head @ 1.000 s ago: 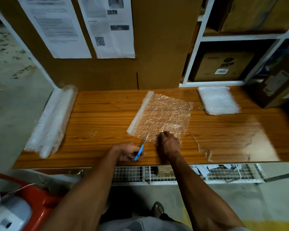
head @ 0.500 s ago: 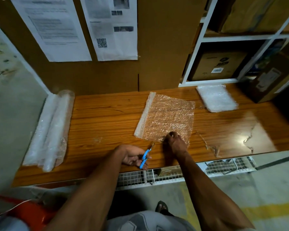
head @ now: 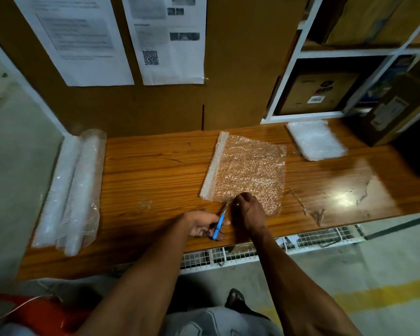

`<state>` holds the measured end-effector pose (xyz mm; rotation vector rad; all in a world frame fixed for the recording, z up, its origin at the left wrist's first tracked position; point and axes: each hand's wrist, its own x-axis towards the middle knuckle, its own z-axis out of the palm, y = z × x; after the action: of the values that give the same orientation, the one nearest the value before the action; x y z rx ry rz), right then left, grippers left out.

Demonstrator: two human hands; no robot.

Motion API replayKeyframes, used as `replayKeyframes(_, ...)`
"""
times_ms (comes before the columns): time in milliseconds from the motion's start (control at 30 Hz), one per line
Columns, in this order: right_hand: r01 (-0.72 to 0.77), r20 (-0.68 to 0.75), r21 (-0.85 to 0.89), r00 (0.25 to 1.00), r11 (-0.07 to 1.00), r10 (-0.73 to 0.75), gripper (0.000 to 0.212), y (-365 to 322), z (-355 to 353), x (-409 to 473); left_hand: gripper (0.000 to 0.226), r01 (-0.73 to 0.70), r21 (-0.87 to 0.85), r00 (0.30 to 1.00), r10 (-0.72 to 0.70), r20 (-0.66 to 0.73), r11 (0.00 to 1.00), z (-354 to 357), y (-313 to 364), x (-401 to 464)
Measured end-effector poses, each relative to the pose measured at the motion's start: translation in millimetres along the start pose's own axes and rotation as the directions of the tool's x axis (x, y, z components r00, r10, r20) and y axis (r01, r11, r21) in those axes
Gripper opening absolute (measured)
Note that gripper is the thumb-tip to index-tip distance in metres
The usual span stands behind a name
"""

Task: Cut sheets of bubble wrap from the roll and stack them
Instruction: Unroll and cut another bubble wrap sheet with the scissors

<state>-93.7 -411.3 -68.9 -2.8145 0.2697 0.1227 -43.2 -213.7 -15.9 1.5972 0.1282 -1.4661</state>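
A clear sheet of bubble wrap lies flat on the wooden table, its left edge folded over. My right hand pinches the sheet's near edge. My left hand grips blue-handled scissors, whose blades point up at that near edge just left of my right hand. The bubble wrap roll lies along the table's left end. A stack of cut sheets sits at the back right.
A cardboard wall with taped papers stands behind the table. White shelving with cardboard boxes is at the back right, and another box rests on the table's right end. A wire tray hangs under the front edge.
The view has shifted a little. Both hands have stayed at the sheet's near edge, the scissors still at the edge.
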Motion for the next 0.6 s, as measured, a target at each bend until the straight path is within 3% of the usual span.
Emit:
replayKeyframes(133,0.004,-0.100,0.015,0.995,1.000,-0.002,0.030,-2.0,-3.0,-1.2,0.023,-0.028,-0.027,1.000,0.028,-0.002,0.999,-0.3,-0.8,4.8)
replayKeyframes(267,0.014,-0.064,-0.029,0.998,0.999,-0.015,0.025,-3.1,-2.9,-0.2,0.016,-0.026,-0.055,1.000,0.025,-0.011,0.998,0.7,-0.8,8.8)
replayKeyframes(433,0.027,-0.069,-0.037,0.997,0.999,-0.029,0.032,-4.5,-8.0,-3.9,0.040,-0.042,-0.038,0.998,0.040,-0.057,0.998,6.7,1.9,13.4)
replayKeyframes(600,0.026,-0.058,-0.031,0.998,0.999,-0.028,0.035,1.7,-8.3,-4.8,0.030,-0.022,-0.009,0.993,0.021,-0.113,1.000,11.7,3.4,13.6)
